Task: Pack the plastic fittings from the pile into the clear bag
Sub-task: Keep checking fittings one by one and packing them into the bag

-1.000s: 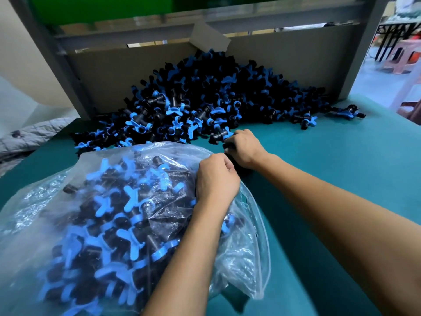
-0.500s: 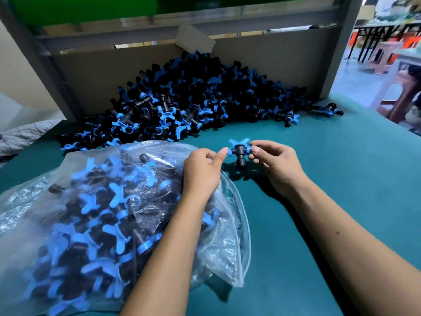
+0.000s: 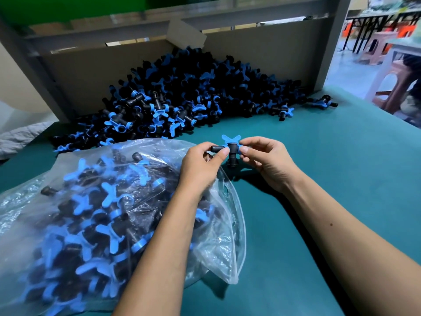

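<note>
Above crinkled clear bag (image 3: 68,224): left hand (image 3: 202,165), right hand (image 3: 266,163) pinch T-shaped black-blue fitting (image 3: 231,148), seemingly hard plastic.

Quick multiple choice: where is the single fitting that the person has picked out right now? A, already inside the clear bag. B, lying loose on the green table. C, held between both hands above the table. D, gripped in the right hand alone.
C: the left hand and right hand each pinch one end of the fitting, beside the bag.
</note>
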The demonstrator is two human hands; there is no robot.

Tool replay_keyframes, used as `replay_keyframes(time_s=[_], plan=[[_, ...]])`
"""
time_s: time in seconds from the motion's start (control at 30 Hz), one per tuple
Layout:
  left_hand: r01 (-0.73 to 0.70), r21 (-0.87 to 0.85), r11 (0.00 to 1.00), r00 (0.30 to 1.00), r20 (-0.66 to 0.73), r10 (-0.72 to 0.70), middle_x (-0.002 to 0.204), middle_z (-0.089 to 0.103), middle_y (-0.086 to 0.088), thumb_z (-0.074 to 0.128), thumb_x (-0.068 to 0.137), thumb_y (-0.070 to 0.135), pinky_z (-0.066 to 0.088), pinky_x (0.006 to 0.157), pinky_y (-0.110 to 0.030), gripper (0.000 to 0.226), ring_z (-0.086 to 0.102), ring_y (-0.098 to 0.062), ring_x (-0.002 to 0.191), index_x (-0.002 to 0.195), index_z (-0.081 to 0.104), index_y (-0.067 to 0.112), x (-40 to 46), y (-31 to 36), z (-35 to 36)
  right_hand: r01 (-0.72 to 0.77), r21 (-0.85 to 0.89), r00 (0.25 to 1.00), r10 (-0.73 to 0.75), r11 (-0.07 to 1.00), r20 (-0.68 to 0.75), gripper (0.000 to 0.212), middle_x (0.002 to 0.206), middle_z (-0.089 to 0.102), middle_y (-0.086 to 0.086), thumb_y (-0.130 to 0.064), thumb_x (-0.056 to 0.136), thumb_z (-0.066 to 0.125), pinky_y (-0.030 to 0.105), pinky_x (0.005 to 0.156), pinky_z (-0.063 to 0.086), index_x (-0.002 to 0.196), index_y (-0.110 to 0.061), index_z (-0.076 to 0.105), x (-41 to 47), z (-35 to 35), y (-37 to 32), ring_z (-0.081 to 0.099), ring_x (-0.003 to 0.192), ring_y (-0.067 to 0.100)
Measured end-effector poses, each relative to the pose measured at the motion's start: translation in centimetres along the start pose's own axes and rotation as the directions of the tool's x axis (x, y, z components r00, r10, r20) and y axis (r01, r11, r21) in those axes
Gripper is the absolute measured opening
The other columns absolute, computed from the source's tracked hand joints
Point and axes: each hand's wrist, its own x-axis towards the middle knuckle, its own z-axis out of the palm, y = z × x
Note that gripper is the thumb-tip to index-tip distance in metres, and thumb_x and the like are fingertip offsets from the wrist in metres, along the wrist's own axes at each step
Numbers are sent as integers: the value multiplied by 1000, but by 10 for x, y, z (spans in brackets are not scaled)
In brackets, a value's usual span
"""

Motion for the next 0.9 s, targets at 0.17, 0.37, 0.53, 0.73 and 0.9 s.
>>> replay_keyframes(time_s=[0.17, 0.37, 0.53, 0.73, 0.9], plan=[[4, -32, 999, 1000, -4, -4, 64, 56, 14, 79, 89, 39, 38, 61, -27, 18, 47, -10, 61, 89, 75, 21, -1, 2, 0, 19, -38, 1000, -19, 999, 2, 14, 76, 71, 9, 2, 79, 76, 19, 64, 55, 91, -4, 72, 0, 1, 2, 67, 64, 14], [107, -115, 988, 987, -107, -120, 71, 55, 5, 74, 95, 33, 41, 61, -26, 14, 46, -10, 61, 91, 73, 19, 2, 4, -1, 35, 35, 976, -27, 999, -215, 16, 96, 69, 12, -4, 86, 75, 20, 56, 51, 100, -11, 71, 3, -3, 0, 63, 67, 10], [83, -88, 993, 994, -63, -89, 73, 59, 5, 75, 94, 33, 41, 63, -27, 15, 47, -10, 63, 90, 75, 19, 1, 4, 1, 36, -74, 985, -48, 997, -167, 18, 89, 73, 5, -9, 83, 79, 21, 58, 49, 100, -14, 73, 1, 1, 3, 62, 69, 11], [40, 27, 999, 999, -16, -39, 74, 63, 8, 76, 93, 37, 41, 64, -28, 17, 51, -10, 65, 93, 76, 20, 1, 1, 1, 77, -235, 995, -88, 969, -36, 15, 87, 75, 5, -11, 81, 83, 23, 58, 50, 93, -16, 75, 0, 3, 5, 60, 71, 20], [101, -86, 991, 986, -123, -111, 67, 56, 10, 77, 92, 36, 42, 63, -28, 16, 48, -10, 61, 81, 73, 25, 2, 6, 3, 144, -5, 951, -140, 990, -275, 15, 89, 74, 13, -3, 85, 77, 26, 65, 54, 92, -13, 68, 4, -1, 6, 73, 77, 23]])
